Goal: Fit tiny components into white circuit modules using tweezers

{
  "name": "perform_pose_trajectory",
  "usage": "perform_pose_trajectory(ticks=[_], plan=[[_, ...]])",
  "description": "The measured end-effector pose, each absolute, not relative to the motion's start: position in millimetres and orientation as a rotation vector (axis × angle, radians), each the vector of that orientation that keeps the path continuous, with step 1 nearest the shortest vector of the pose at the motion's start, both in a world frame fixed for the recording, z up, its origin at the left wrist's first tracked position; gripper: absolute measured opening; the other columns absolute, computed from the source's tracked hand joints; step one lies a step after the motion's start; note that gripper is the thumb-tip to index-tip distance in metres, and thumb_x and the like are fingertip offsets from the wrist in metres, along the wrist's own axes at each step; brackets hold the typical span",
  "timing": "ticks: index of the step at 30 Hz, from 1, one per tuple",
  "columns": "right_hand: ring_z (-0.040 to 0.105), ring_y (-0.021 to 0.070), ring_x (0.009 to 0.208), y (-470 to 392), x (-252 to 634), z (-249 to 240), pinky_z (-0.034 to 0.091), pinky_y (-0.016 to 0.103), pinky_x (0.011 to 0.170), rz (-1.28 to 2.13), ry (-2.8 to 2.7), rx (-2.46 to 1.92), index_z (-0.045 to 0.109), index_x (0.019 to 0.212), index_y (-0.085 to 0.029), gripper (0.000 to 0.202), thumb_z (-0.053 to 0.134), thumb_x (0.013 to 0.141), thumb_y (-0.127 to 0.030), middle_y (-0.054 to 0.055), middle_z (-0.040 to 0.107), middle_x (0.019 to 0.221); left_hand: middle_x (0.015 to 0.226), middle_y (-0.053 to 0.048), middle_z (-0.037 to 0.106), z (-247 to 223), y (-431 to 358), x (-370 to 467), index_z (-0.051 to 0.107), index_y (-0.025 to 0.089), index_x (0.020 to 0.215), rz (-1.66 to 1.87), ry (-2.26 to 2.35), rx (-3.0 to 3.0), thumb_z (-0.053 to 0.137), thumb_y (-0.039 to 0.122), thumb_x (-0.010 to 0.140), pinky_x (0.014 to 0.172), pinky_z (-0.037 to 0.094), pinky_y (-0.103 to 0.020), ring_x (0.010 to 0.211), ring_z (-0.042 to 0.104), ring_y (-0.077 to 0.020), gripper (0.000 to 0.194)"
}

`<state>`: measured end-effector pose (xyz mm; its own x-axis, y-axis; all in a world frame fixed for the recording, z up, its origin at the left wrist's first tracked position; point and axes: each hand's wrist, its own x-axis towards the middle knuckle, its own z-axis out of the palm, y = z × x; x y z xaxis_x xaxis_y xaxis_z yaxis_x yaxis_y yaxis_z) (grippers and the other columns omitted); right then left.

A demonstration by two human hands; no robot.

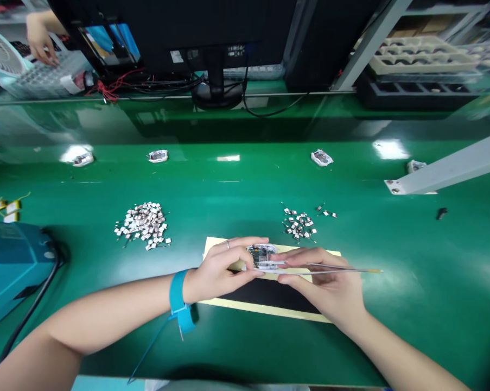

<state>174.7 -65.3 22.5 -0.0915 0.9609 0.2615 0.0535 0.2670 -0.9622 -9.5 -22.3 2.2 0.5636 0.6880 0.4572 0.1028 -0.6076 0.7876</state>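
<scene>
While left hand (224, 266) pinches small white-rimmed plastic device with exposed green circuitry (262, 255) over black-and-yellow rectangular mat (277, 296), right hand (334, 279) grips slim metal tweezers (350, 269). Device likely light, stiff, circuitry fragile; best held by rim.

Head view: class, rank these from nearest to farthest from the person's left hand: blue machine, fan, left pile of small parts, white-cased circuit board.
1. White-cased circuit board: held in left hand.
2. Left pile of small parts: ahead and left.
3. Blue machine: left edge.
4. Fan: top left.
</scene>
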Motion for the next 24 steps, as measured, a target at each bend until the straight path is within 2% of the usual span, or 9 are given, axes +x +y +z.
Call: perform_pose_trajectory(ticks=[7,11,15,24], plan=[[0.064,0.0179,0.075,-65.8,174.8,20.7,0.056,0.031,0.067,0.955,-1.503,-0.985,0.061,0.079,-0.024,0.028,0.066,0.063,-0.001,0.001,0.068,0.080,0.105,-0.017,0.060,3.3,-20.9,-8.4,0.051,0.013,0.062,1.048,0.557,2.079,0.062,0.012,0.069,0.074,0.050,-0.024,0.094,0.060,-0.0196,0.013],[0.064,0.0186,0.075,-67.8,173.0,20.4,0.056,0.032,0.066,0.910,-1.495,-0.979,0.061,0.081,-0.025,0.030,0.066,0.063,-0.002,0.001,0.068,0.080,0.105,-0.016,0.059,5.9,-20.3,-8.3,0.056,0.012,0.068,1.043,0.526,2.087,0.062,0.010,0.069,0.077,0.049,-0.023,0.092,0.060,-0.0176,0.007],[0.064,0.0184,0.074,-69.5,170.9,20.2,0.056,0.031,0.065,0.933,-1.421,-0.998,0.061,0.080,-0.024,0.027,0.065,0.064,-0.002,0.001,0.068,0.078,0.106,-0.013,0.059,7.8,-18.9,-9.7,0.059,0.013,0.068,1.033,0.517,2.122,0.062,0.013,0.070,0.076,0.050,-0.024,0.090,0.061,-0.0169,0.003],[0.063,0.0169,0.079,-67.8,176.1,22.1,0.055,0.031,0.069,1.012,-1.433,-0.955,0.059,0.082,-0.024,0.032,0.063,0.064,0.001,0.000,0.066,0.083,0.097,-0.015,0.064,7.6,-17.6,-11.6,0.058,0.013,0.068,1.021,0.577,2.091,0.066,0.020,0.067,0.072,0.052,-0.024,0.085,0.063,-0.0165,0.011]])
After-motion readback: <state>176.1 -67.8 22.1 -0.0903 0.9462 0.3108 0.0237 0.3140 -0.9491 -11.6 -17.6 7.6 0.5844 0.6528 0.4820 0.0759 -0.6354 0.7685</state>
